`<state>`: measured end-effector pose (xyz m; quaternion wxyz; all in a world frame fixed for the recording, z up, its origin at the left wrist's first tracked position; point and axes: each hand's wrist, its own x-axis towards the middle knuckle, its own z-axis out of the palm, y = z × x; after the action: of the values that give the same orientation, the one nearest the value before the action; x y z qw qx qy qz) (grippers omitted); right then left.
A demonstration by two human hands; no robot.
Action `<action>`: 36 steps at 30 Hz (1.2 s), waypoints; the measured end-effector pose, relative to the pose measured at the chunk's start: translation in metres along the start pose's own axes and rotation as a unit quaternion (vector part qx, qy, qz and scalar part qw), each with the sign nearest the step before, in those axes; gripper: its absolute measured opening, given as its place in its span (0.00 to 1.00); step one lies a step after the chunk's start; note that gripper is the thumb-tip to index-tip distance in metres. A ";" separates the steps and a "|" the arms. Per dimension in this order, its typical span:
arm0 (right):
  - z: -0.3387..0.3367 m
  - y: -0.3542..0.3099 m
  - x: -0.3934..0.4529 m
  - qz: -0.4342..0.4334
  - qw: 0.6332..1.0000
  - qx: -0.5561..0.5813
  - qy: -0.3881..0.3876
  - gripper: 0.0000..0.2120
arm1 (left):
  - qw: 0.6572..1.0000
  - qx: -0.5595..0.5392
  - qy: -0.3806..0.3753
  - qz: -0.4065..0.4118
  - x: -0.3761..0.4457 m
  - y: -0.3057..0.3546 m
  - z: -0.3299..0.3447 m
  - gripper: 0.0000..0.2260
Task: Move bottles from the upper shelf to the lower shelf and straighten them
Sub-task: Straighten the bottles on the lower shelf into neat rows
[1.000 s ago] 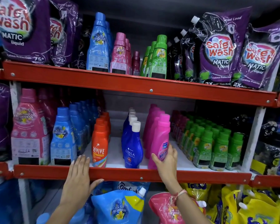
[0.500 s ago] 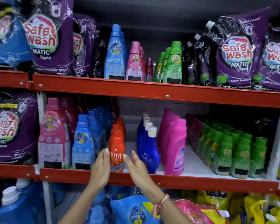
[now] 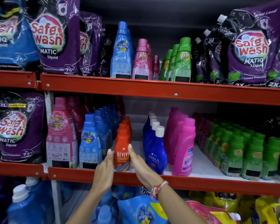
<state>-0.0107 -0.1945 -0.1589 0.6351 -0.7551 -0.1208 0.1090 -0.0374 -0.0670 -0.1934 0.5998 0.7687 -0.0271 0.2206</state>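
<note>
Head view: left hand [image 3: 103, 173] and right hand [image 3: 141, 168] clasp the upright orange bottle [image 3: 122, 152] between them.

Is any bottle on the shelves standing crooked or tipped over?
None has tipped over. The blue Ujala bottles on the lower shelf lean left, out of line. Both hands, left hand and right hand, cup the upright orange Revive bottle.

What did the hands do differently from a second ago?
The right hand let go of the bright pink Vanish bottle and moved left; the left hand came up off the red shelf edge. Both now cup the front orange Revive bottle. The bottles stayed in their rows.
</note>
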 end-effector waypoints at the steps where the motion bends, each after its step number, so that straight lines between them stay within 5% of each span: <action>1: -0.003 0.001 0.002 -0.003 1.000 0.005 -0.009 0.34 | 1.000 -0.002 0.009 0.002 0.000 -0.003 -0.001 0.32; 8: 0.001 0.002 -0.001 -0.012 1.000 -0.014 -0.007 0.33 | 1.000 0.019 0.019 0.002 0.001 -0.011 0.002 0.40; 11: 0.001 0.006 -0.015 -0.046 0.998 -0.033 0.025 0.29 | 0.997 0.056 0.043 0.042 -0.007 -0.001 0.006 0.33; 16: -0.011 0.020 -0.050 -0.144 0.981 -0.031 0.126 0.11 | 0.974 0.110 0.135 0.148 -0.021 0.003 0.021 0.26; 20: -0.038 0.028 -0.067 -0.180 0.955 -0.029 0.235 0.10 | 0.981 0.071 0.078 0.163 -0.024 0.017 0.052 0.23; 25: -0.061 0.025 -0.079 -0.173 0.921 -0.039 0.346 0.07 | 0.998 -0.013 -0.002 0.061 -0.020 0.047 0.085 0.18; 33: -0.065 0.009 -0.080 -0.049 0.951 -0.040 0.303 0.22 | 0.997 -0.028 -0.063 -0.040 -0.006 0.043 0.096 0.47; 36: -0.068 0.006 -0.069 -0.009 0.954 -0.018 0.299 0.27 | 0.997 -0.031 -0.063 -0.044 -0.007 0.035 0.090 0.48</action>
<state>-0.0541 -0.2813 -0.1522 0.6297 -0.7631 0.0655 -0.1296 -0.0264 -0.1621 -0.1806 0.6298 0.7624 -0.0376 0.1438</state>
